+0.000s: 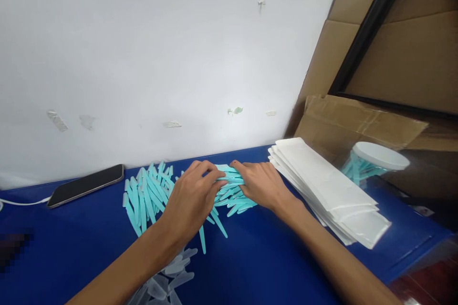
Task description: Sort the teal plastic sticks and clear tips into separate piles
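Observation:
Several turquoise plastic sticks [229,176] lie in a bundle between my two hands, near the wall. My left hand [196,190] is closed on the bundle's left end, thumb and fingers pressed together. At the right end, my right hand [260,182] grips the same bundle with its thumb on top. More turquoise sticks [234,200] lie on the blue table just under the hands. A spread pile of turquoise sticks with pale caps [146,193] is left of my left hand. Clear plastic pieces [168,279] lie below my left forearm, which partly hides them.
A phone [86,185] with a white cable lies at the left on the blue table [71,243]. Stacked white paper packets [325,181] are at the right. Beyond them stands a clear container with a white rim [381,156], holding turquoise sticks. Cardboard [358,119] leans behind.

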### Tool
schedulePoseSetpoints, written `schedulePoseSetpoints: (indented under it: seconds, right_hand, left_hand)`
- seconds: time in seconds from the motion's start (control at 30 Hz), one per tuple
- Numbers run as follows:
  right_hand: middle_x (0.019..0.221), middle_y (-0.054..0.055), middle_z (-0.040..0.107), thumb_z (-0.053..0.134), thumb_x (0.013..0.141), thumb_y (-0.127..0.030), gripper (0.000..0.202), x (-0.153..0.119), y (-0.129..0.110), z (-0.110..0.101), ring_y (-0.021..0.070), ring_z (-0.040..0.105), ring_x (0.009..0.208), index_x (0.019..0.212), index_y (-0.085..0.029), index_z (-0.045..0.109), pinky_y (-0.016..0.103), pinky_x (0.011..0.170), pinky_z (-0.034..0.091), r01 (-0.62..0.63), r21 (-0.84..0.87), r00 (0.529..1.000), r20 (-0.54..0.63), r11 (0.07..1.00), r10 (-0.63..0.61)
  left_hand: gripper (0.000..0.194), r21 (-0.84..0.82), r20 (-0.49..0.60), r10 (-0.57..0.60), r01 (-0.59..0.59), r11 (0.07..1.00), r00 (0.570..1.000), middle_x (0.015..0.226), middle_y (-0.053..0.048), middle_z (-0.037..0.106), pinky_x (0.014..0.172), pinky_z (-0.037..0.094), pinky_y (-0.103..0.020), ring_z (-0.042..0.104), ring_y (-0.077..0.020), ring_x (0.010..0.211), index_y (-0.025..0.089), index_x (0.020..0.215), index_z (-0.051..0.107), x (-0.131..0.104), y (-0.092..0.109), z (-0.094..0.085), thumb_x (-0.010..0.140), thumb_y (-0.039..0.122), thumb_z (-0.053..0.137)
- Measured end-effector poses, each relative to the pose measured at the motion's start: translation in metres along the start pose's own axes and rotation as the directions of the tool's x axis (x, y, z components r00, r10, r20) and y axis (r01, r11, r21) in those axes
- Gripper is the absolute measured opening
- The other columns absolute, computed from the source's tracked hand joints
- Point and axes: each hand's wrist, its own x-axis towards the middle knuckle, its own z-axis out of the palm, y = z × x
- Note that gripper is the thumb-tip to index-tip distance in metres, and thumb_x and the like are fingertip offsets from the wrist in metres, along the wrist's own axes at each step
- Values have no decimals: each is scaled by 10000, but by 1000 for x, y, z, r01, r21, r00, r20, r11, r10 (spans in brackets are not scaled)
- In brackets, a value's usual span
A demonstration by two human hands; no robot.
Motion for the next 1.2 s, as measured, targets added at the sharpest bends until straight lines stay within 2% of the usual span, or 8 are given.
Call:
schedulePoseSetpoints:
  seconds: [0.17,0.27,0.57,0.73,0.93,1.03,1.1,1.2]
  right_hand:
    - [982,69,741,535,854,-177,401,1,2,-1,250,692,795,1251,-222,506,281,598,288,-8,28,1000,20,1000,7]
    - [981,74,746,546,859,-194,381,2,2,-1,254,694,809,1238,-223,518,277,623,305,-10,41,999,31,999,8]
    - [808,49,731,524,878,-234,265,2,4,0,231,672,710,1137,-231,581,280,584,238,5,85,999,44,996,-9]
    - [830,15,734,491,928,-306,177,4,13,0,209,669,733,1049,-256,610,273,584,251,17,114,998,62,993,-24]
    - [834,50,729,509,901,-308,218,10,26,7,244,676,749,1085,-244,606,285,596,275,-97,53,993,71,994,93]
    - [856,62,733,538,878,-306,250,11,36,10,257,679,778,1110,-247,609,290,627,311,-146,26,987,74,989,144]
    - [882,89,735,544,879,-316,258,10,47,11,272,681,804,1113,-232,616,299,642,328,-206,7,976,66,978,206]
    - [928,131,731,467,938,-354,273,7,70,8,292,684,837,1103,-202,622,313,644,337,-335,-16,942,19,942,335]
  left_hand:
    - [136,-252,51,-207,213,944,977,946,-15,711,635,504,-300,644,-161,752,247,984,736,5,5,-6,949,308,620]
    - [132,-302,50,-256,259,917,965,920,-6,719,621,505,-285,652,-161,751,249,939,737,5,6,-6,938,323,628]
    - [205,-112,-34,-78,74,991,996,933,-26,673,519,398,-253,583,-115,603,184,997,645,1,9,2,1016,207,443]
    - [201,-90,-62,-86,80,993,994,874,-22,693,549,419,-261,615,-141,625,181,1023,644,3,2,-1,1019,241,452]
    - [240,-135,-16,-188,184,974,982,942,-24,702,582,435,-269,600,-148,645,214,994,686,10,-4,-12,1003,337,480]
    - [257,-143,-40,-234,226,963,971,935,-27,704,619,439,-272,599,-163,700,214,972,694,14,-8,-21,989,367,488]
    - [273,-133,-78,-298,287,949,951,932,-28,709,636,438,-277,601,-174,720,214,1000,700,16,-14,-27,968,410,511]
    - [329,-141,-87,-455,441,886,886,831,-16,705,605,420,-287,590,-185,667,217,1021,717,18,-24,-31,919,486,558]
